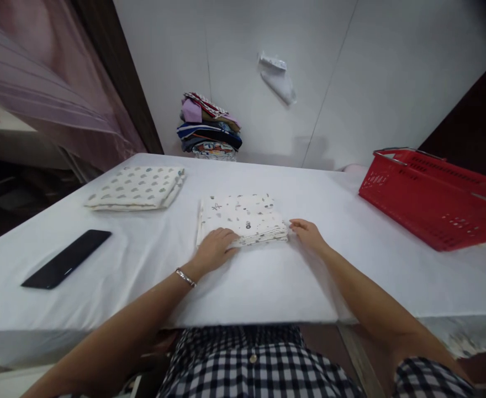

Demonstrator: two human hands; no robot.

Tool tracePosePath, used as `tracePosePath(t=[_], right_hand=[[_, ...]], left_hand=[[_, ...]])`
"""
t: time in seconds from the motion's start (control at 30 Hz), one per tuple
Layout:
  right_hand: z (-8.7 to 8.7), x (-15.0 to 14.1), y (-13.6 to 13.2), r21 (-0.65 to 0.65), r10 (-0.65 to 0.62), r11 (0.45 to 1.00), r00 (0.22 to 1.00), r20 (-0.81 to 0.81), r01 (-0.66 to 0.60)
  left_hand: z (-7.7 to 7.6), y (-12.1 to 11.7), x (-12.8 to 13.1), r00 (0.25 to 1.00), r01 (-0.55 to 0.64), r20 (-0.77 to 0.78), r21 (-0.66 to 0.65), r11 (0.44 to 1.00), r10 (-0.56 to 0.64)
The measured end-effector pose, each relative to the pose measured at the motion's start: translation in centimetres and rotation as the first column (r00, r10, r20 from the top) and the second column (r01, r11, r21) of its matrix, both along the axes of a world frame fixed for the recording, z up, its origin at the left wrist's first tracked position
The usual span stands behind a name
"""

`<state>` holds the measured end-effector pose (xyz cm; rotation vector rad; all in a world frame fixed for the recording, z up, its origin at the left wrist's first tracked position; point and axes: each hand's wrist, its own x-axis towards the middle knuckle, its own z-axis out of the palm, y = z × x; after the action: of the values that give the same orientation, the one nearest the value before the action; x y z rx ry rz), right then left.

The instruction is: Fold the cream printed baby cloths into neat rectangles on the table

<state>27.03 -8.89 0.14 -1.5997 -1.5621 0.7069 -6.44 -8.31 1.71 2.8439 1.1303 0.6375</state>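
In the middle of the white-covered table [259,287] lies a folded white cloth [243,213] printed with small grey shapes, among them a starfish. My left hand [216,249], with a silver bracelet at its wrist, rests flat on the cloth's near left corner, fingers stretched out. At the near right corner, my right hand [307,233] has its fingertips by the cloth's folded edge. Those fingers are slightly curled, and whether they pinch the edge is hard to make out. Farther left sits another folded white cloth [137,188] with a grey-green leaf-like print.
A black phone [67,260] lies at the table's left. On the right stands a red plastic basket [429,196]. Several folded fabrics [210,127] are stacked against the white wall behind, where a plastic packet [278,77] hangs. A pink curtain [52,72] drapes at far left.
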Motion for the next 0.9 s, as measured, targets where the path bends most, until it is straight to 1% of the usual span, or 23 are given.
tracePosePath(t=[0.07,0.13,0.23,0.3,0.43,0.5,0.6,0.8,0.87,0.9], right_hand=[[0.7,-0.8,-0.2,-0.15,-0.058,0.987,0.998,-0.034,0.053],[1.3,-1.7,0.1,-0.254,-0.082,0.964,0.996,-0.017,0.075],[2.0,-2.8,0.9,-0.346,-0.118,0.932,0.993,0.002,0.111],[2.4,-3.2,1.4,-0.388,-0.132,0.915,0.991,-0.021,0.114],[2.3,-3.2,1.4,-0.358,-0.121,0.932,0.978,-0.169,0.053],[1.9,-3.0,1.1,-0.363,-0.116,0.931,0.973,-0.201,0.035],[1.6,-2.8,0.6,-0.404,-0.117,0.914,0.973,-0.197,0.028],[2.2,-3.1,0.2,-0.403,-0.11,0.915,0.976,-0.189,0.025],[2.4,-3.0,0.2,-0.398,-0.113,0.916,0.98,-0.165,0.039],[2.4,-2.8,0.1,-0.374,-0.118,0.926,0.983,-0.143,0.057]], left_hand=[[0.2,0.0,-0.3,0.999,-0.016,0.039,0.005,1.0,0.016],[0.2,-0.1,-0.6,0.998,-0.049,0.05,0.031,0.998,0.047],[0.1,-0.4,-1.1,0.996,-0.084,0.041,0.05,0.995,0.082],[-0.2,-0.6,-1.4,0.995,-0.097,0.043,0.046,0.994,0.095],[-0.5,-0.7,-1.5,0.992,-0.116,0.054,0.028,0.993,0.115],[-0.7,-0.6,-1.6,0.992,-0.115,0.048,0.016,0.993,0.114],[-0.7,-0.5,-1.7,0.993,-0.108,0.052,-0.003,0.994,0.108],[-0.4,-0.6,-1.9,0.972,-0.127,0.194,-0.032,0.991,0.131],[-0.2,-0.6,-1.9,0.966,-0.13,0.219,-0.047,0.99,0.137],[0.0,-0.6,-1.9,0.965,-0.134,0.22,-0.055,0.989,0.143]])
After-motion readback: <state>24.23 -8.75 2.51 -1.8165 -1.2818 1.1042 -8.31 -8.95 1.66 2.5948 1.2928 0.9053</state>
